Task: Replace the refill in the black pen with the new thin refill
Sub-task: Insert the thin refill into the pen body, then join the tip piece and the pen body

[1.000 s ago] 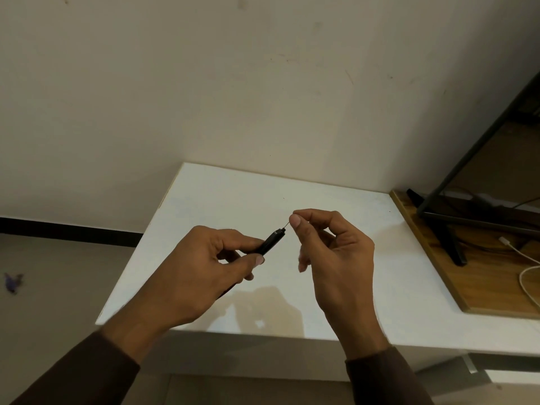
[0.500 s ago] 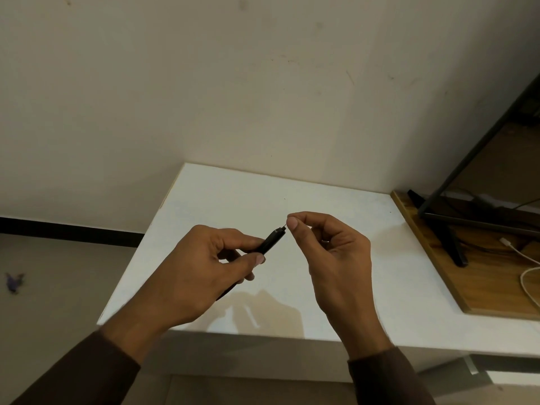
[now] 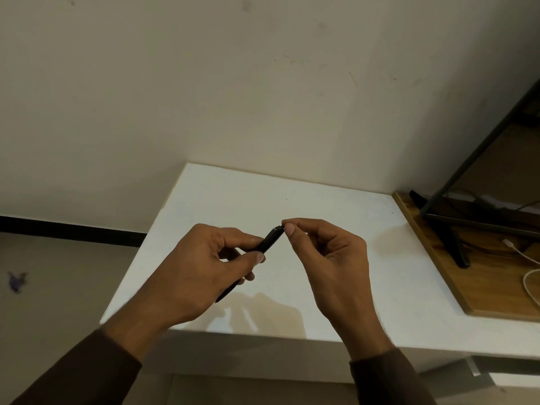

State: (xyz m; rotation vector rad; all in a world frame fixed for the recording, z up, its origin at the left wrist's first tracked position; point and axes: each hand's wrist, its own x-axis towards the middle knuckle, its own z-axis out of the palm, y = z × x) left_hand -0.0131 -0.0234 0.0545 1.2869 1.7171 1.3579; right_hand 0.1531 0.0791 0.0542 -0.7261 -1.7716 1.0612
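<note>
In the head view, the black pen (image 3: 270,239) is gripped in the left hand (image 3: 201,270), thumb and forefinger curled round the barrel, the open end tilted up and away over the white table (image 3: 336,206). The right hand (image 3: 327,258) is brought to that open end, thumb and forefinger pinched together right at the mouth of the barrel; the thin refill itself cannot be made out between them, so it is judged, not seen, that its last stub is being pushed home. For the step to go well, the barrel should be held steady and in line with the push, the pressure applied straight along the axis and gently, since a thin refill bent sideways at the mouth is likely to kink or jam. The seating is judged nearly complete; whether the tip is fully engaged inside cannot be told. Both hands are held above the table, not resting on it, and their shadow is cast on the surface just below the pen. To the right of the pen, a wooden board (image 3: 479,287) is butted against the table's edge, a black stand (image 3: 450,229) planted on it and a white cable (image 3: 526,258) trailed across it. Beyond the pen a plain wall (image 3: 263,83) is seen; left of it, bare floor (image 3: 58,287).
</note>
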